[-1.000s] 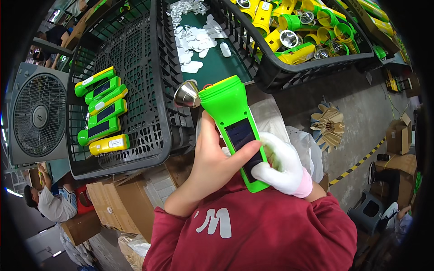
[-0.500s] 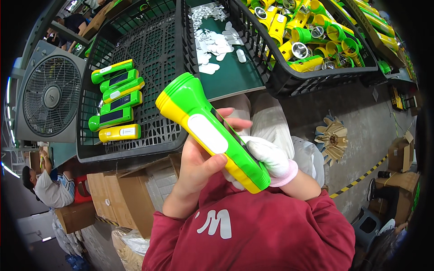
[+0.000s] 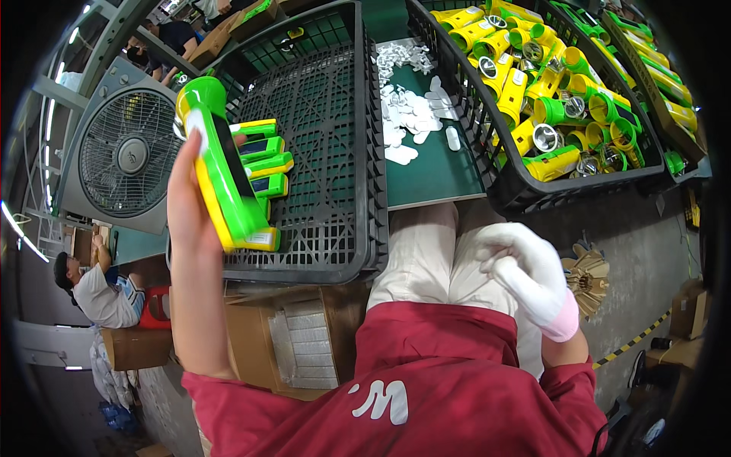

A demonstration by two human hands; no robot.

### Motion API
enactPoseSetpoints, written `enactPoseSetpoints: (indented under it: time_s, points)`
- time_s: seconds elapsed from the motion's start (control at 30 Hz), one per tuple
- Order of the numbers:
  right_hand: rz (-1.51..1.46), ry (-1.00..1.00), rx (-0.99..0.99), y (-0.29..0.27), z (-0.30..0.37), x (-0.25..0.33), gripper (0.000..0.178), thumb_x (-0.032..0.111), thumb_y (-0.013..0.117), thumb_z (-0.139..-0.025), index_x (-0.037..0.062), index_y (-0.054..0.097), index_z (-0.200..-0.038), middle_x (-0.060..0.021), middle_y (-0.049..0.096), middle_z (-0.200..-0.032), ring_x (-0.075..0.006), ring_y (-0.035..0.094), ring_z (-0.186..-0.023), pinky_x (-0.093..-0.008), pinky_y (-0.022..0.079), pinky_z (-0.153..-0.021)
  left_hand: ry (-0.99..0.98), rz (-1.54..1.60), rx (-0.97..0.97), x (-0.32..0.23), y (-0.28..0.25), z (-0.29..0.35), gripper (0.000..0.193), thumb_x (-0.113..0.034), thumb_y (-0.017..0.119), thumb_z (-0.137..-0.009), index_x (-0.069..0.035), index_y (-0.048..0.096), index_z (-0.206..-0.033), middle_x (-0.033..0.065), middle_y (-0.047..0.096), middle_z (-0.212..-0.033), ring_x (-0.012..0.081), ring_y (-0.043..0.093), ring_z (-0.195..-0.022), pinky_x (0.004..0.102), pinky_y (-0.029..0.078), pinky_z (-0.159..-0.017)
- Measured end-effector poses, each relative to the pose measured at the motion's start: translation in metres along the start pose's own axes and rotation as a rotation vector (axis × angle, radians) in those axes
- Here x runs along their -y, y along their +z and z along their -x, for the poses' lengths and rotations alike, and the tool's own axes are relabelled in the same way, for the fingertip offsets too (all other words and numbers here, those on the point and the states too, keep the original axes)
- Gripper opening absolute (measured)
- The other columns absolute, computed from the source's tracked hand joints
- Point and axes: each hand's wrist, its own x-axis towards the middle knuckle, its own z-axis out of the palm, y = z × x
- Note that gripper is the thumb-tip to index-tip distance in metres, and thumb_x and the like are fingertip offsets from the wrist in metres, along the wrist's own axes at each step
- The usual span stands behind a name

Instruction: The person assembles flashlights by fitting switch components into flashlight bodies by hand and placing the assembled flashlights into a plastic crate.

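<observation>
My left hand, bare, grips a green and yellow flashlight above the left side of a black plastic crate. The flashlight tilts with its wide head up, its dark panel along the body facing right and slightly blurred. Behind it in that crate lies a row of several similar flashlights, partly hidden by the held one. My right hand, in a white glove with a pink cuff, hovers over my lap. Its fingers are curled in, and nothing shows in them.
A second black crate at the right is heaped with yellow and green flashlight housings. Between the crates, white oval pieces lie scattered on the green tabletop. A grey fan stands at far left; an open cardboard box sits below the left crate.
My left hand has carried the flashlight from in front of my chest leftward over the left crate. My right hand has let go of it and moved to the right.
</observation>
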Motion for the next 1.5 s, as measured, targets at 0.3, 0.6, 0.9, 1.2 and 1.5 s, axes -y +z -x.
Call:
enactPoseSetpoints:
  time_s: [0.3, 0.6, 0.9, 1.2, 1.5]
  points:
    - [0.38, -0.159, -0.062, -0.018, -0.021, 0.014, 0.024, 0.004, 0.052, -0.075, -0.0021, 0.054, -0.097, -0.0134, 0.056, -0.078, -0.0222, 0.057, -0.067, -0.0281, 0.045, -0.063, -0.155, -0.393, -0.622, -0.003, -0.166, -0.25, 0.039, -0.035, 0.064, -0.077, -0.012, 0.049, -0.105, 0.0087, 0.056, -0.097, 0.0223, 0.057, -0.087, 0.037, 0.051, -0.07]
    - [0.325, -0.197, 0.124, 0.049, -0.064, -0.026, 0.023, 0.01, 0.057, -0.074, 0.0009, 0.052, -0.095, -0.0143, 0.054, -0.077, -0.0302, 0.055, -0.068, -0.0352, 0.044, -0.057, -0.26, -0.554, -0.715, 0.032, -0.221, -0.333, 0.053, -0.029, 0.072, -0.071, -0.003, 0.049, -0.112, 0.0106, 0.054, -0.101, 0.0278, 0.06, -0.082, 0.0409, 0.052, -0.073]
    - [0.329, -0.162, 0.151, 0.06, -0.082, -0.038, 0.022, 0.007, 0.056, -0.074, 0.0003, 0.052, -0.094, -0.0136, 0.053, -0.075, -0.0281, 0.055, -0.064, -0.034, 0.044, -0.055, -0.172, -2.226, -0.506, 0.041, -0.117, -0.289, 0.026, -0.017, 0.056, -0.078, -0.007, 0.063, -0.101, 0.0107, 0.062, -0.103, 0.0238, 0.059, -0.096, 0.0352, 0.049, -0.075]
    - [0.234, -0.042, 0.082, 0.046, -0.065, -0.055, 0.02, 0.003, 0.053, -0.074, -0.0014, 0.053, -0.093, -0.0145, 0.055, -0.078, -0.024, 0.058, -0.063, -0.0304, 0.045, -0.055, 0.184, -2.262, 0.54, 0.041, -0.115, -0.236, 0.037, -0.016, 0.067, -0.063, -0.006, 0.054, -0.096, 0.0126, 0.058, -0.093, 0.0286, 0.056, -0.089, 0.0368, 0.045, -0.078]
    - [0.233, -0.008, 0.07, 0.047, -0.058, -0.051, 0.019, 0.004, 0.054, -0.075, -0.0013, 0.053, -0.094, -0.0142, 0.056, -0.079, -0.0226, 0.058, -0.064, -0.0301, 0.045, -0.056, 0.224, -2.269, 0.539, 0.057, -0.121, -0.246, 0.04, -0.018, 0.075, -0.056, -0.008, 0.059, -0.092, 0.0115, 0.061, -0.087, 0.0298, 0.058, -0.085, 0.038, 0.046, -0.075]
